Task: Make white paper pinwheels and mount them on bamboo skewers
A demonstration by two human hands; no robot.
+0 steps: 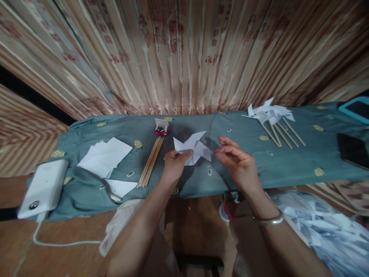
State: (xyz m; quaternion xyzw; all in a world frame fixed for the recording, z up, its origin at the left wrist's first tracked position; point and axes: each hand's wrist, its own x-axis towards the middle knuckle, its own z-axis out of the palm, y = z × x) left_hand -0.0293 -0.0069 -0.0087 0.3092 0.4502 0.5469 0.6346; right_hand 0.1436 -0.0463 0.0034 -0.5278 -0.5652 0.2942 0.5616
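Observation:
My left hand [175,163] pinches a white folded paper pinwheel head [193,149] above a low table covered with a teal cloth [288,165]. My right hand [235,159] hovers just right of the paper, fingers curled and slightly apart, with nothing visible in it. A bundle of thin wooden sticks [150,161] lies left of my left hand. Behind the sticks sits a small red box of pins [161,127].
Finished paper pinwheels on sticks [273,119] lie at the far right. Loose white paper sheets [105,156] and a white power bank [44,187] with a cable sit at the left. A dark phone [353,150] and a teal-edged tablet [356,108] rest at the right. A striped curtain hangs behind.

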